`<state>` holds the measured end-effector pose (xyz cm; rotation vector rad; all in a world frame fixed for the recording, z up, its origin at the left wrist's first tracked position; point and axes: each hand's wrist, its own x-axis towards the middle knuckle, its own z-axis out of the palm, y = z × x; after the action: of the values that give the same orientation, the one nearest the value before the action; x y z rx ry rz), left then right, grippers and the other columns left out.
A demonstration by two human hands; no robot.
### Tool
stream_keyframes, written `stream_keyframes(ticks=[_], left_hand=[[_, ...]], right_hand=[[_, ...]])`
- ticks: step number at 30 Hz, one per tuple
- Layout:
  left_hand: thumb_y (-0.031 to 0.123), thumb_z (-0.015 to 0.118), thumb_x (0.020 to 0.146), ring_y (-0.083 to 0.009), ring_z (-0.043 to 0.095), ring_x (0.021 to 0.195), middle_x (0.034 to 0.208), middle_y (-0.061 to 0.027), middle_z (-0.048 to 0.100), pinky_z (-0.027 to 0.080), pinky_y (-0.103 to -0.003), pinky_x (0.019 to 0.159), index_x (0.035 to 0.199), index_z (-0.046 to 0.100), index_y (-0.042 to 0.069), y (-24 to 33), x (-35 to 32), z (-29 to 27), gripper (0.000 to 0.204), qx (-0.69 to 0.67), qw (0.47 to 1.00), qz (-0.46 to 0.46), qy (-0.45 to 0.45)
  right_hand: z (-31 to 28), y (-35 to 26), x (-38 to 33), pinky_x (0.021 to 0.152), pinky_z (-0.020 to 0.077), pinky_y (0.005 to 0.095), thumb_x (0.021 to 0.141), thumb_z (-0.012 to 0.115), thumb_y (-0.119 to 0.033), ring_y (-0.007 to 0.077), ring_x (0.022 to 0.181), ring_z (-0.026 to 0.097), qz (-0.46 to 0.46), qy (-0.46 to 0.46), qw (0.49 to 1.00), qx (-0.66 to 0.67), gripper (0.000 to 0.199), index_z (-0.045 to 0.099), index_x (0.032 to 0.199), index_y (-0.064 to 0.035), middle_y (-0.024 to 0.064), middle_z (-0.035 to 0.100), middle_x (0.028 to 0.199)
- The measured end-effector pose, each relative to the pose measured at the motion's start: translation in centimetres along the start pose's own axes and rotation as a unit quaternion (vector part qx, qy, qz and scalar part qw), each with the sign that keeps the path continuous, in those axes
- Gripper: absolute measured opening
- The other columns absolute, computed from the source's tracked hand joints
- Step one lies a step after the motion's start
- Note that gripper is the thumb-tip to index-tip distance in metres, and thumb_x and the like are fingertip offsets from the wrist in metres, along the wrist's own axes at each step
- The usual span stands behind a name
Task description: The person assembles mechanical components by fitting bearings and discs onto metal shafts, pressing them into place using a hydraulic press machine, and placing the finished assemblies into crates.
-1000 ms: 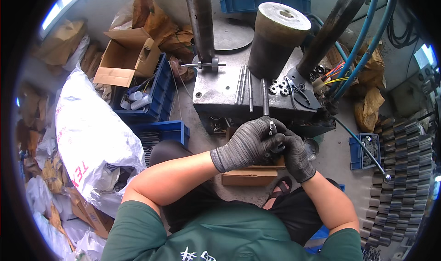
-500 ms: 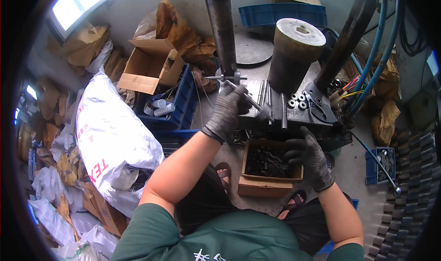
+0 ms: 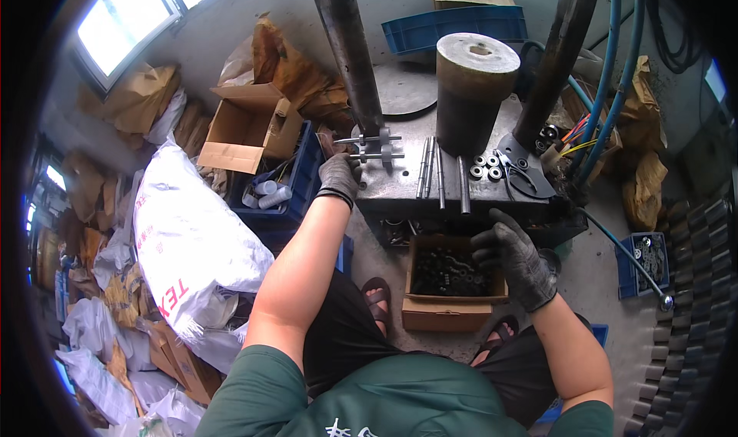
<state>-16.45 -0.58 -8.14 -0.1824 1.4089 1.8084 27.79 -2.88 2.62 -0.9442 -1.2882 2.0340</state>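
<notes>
My left hand (image 3: 338, 176), in a grey glove, is closed at the left edge of the metal bench on the end of a shaft with a disc (image 3: 382, 157). A similar shaft (image 3: 369, 139) lies just behind it. My gloved right hand (image 3: 519, 262) hovers in front of the bench, fingers loosely bent and apart, holding nothing. On the bench top, several thin metal rods (image 3: 430, 168) and a thicker rod (image 3: 464, 185) lie side by side. To their right are several small bearings (image 3: 480, 168) and pliers (image 3: 519, 177).
A heavy upright cylinder (image 3: 473, 99) stands mid-bench between two dark columns (image 3: 350, 53). Below the bench, a cardboard box (image 3: 453, 314) carries a tray of small dark parts (image 3: 446, 272). Blue crates (image 3: 307, 168) and a white sack (image 3: 192, 237) stand left; blue hoses (image 3: 621, 91) hang right.
My left hand has moved left and lowered the shaft with its disc onto the bench beside the other one. My right hand stays nearly in place. The view has shifted slightly.
</notes>
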Motion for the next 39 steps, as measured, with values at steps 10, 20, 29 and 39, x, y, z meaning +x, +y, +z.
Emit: stream_keyframes(ticks=[10,20,29,39], left_hand=[[0.07,0.063,0.087,-0.0358,0.06,0.13,0.128,-0.0171,0.071,0.032,-0.056,0.117,0.126,0.073,0.021,0.7,-11.2,3.9,0.064,0.721,0.556,0.402,0.1],[0.055,0.066,0.089,-0.0372,0.065,0.123,0.134,-0.0175,0.067,0.048,-0.05,0.105,0.119,0.076,0.009,1.8,-11.1,8.2,0.055,0.762,0.554,0.324,0.08],[0.057,0.061,0.09,-0.036,0.069,0.114,0.121,-0.0212,0.073,0.053,-0.049,0.096,0.113,0.077,0.005,1.1,-7.7,7.1,0.059,0.729,0.555,0.387,0.107],[0.044,0.079,0.084,-0.0369,0.065,0.109,0.115,-0.0158,0.068,0.052,-0.049,0.095,0.116,0.072,0.011,-1.2,-15.6,3.8,0.047,0.643,0.515,0.565,-0.039]], right_hand=[[0.5,-0.3,1.1,0.084,0.0583,0.0323,0.105,0.063,-0.031,0.0179,0.091,0.07,-0.033,-0.034,0.999,0.026,0.056,0.045,0.15,-0.0026,0.0119,0.071,0.106],[-0.3,0.2,0.9,0.085,0.0586,0.0324,0.105,0.063,-0.021,0.0186,0.091,0.071,-0.054,-0.063,0.996,0.006,0.051,0.047,0.15,-0.0029,0.0135,0.073,0.105],[0.3,-2.0,-0.2,0.084,0.0579,0.0301,0.105,0.061,-0.019,0.0164,0.089,0.07,-0.062,-0.063,0.996,-0.01,0.048,0.049,0.148,-0.0014,0.0107,0.072,0.102],[-4.4,-0.3,5.5,0.092,0.0561,0.0441,0.093,0.069,-0.017,0.0386,0.096,0.07,-0.264,0.106,0.861,-0.422,0.03,0.073,0.119,-0.0014,0.0189,0.074,0.108]])
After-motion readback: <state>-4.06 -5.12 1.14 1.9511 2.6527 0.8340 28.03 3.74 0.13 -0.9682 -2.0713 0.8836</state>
